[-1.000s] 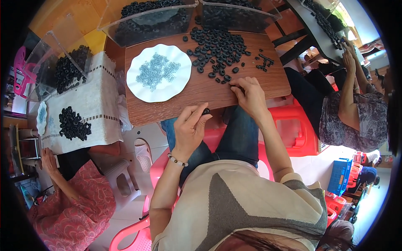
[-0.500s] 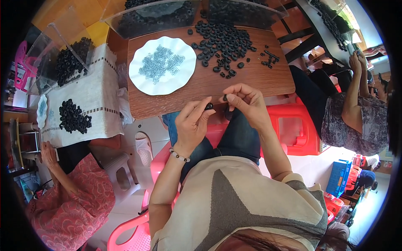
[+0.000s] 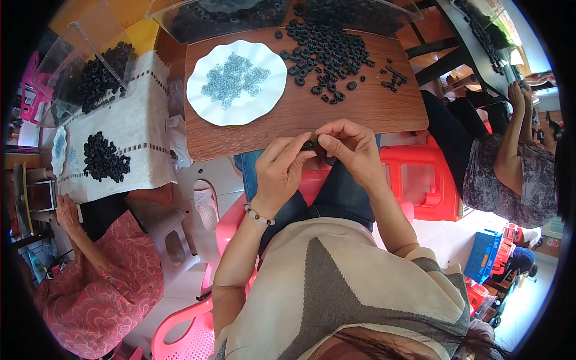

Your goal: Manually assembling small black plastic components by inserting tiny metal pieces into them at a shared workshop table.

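Closest in, over the person's lap, the left hand (image 3: 282, 174) and the right hand (image 3: 354, 153) meet at the near edge of the wooden table (image 3: 300, 114) — fingertips of both pinched together on one small black ring (image 3: 311, 144), which sits between them just off the table's edge and is mostly hidden by the fingers. A beaded bracelet (image 3: 259, 215) circles the left wrist. Beyond the hands, on the tabletop, a white scalloped plate (image 3: 204, 102) lies to the left, holding a spread of tiny grey-blue parts (image 3: 234, 78). To its right, well apart from the plate, a loose heap of black rings (image 3: 327, 51) covers the far side of the table. Farther back still, clear plastic bins (image 3: 222, 15) hold more of the same dark rings. At either side — at other tables — other people are working.
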### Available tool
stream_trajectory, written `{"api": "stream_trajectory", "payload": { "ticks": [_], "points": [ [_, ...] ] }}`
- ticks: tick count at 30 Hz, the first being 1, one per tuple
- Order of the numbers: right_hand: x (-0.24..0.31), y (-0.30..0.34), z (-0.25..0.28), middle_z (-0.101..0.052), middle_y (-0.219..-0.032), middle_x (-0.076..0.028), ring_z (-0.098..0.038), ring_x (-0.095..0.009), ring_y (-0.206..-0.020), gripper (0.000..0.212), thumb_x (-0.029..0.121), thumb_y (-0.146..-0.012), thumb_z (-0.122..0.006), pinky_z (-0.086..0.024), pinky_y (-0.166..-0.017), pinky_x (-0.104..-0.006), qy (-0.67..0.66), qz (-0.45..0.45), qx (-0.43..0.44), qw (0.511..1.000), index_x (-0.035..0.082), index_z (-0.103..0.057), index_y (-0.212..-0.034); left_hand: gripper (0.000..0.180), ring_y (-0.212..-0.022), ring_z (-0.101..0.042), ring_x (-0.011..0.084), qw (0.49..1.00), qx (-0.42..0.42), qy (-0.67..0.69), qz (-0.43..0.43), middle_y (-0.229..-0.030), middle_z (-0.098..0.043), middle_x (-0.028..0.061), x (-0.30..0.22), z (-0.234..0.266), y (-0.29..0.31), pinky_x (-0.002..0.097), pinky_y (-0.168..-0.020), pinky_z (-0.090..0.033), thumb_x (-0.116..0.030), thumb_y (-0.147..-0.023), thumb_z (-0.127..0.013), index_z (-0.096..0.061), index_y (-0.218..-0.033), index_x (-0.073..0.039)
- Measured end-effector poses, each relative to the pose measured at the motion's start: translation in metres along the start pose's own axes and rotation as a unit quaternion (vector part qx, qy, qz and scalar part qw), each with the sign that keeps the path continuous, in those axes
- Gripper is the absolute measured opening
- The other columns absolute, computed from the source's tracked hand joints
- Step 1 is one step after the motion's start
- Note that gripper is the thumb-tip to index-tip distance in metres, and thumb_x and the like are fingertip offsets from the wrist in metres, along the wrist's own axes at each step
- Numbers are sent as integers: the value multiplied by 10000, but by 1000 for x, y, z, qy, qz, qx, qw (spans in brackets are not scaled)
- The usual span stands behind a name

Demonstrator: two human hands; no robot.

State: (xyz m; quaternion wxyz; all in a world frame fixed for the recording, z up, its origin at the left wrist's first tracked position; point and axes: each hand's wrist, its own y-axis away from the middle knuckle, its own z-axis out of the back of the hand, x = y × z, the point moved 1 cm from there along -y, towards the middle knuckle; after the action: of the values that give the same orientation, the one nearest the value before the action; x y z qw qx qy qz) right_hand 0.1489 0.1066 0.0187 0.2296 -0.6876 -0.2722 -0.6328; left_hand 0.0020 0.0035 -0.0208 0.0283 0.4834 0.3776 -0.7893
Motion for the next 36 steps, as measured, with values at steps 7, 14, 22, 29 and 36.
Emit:
{"api": "stream_trajectory", "payload": {
  "ticks": [7,14,22,29,36],
  "points": [
    [-2,2,-4,-732,-943,-28,-623,-62,-799,162,93,-971,-724,-506,-702,-211,-10,-2,1,1000,-1,-739,-1102,333,-806,-686,273,1000,2,-2,-9,-940,-707,108,2,-2,1,351,-685,-545,-62,-841,-785,-744,-1171,-40],
    [6,4,3,-737,-1010,-47,-656,-53,-901,150,20,-960,-697,-541,-802,-202,19,-30,16,999,-40,-731,-1093,351,-807,-688,271,1000,4,-8,-17,-940,-707,97,3,-2,1,355,-677,-547,-56,-833,-786,-741,-1181,-53],
    [6,9,-2,-730,-991,-44,-658,-57,-890,189,25,-948,-713,-546,-781,-203,78,-2,-33,996,-19,-740,-1130,338,-811,-690,268,1000,5,-7,-9,-942,-705,95,3,-3,2,355,-676,-548,-36,-823,-783,-743,-1159,-50],
    [7,11,-6,-728,-952,-42,-647,-70,-803,156,1,-966,-693,-523,-699,-217,70,-4,-29,997,-36,-725,-1114,349,-826,-692,272,1000,10,-15,-16,-960,-707,96,3,-2,2,361,-695,-555,-13,-819,-773,-739,-1164,-47],
    [16,11,-4,-715,-923,-29,-646,-66,-825,112,25,-944,-723,-532,-737,-219,157,-40,-15,987,-40,-719,-1035,320,-818,-680,248,999,16,-16,-27,-979,-709,113,5,-2,5,324,-695,-544,43,-852,-743,-739,-1166,-18]
  ]
}}
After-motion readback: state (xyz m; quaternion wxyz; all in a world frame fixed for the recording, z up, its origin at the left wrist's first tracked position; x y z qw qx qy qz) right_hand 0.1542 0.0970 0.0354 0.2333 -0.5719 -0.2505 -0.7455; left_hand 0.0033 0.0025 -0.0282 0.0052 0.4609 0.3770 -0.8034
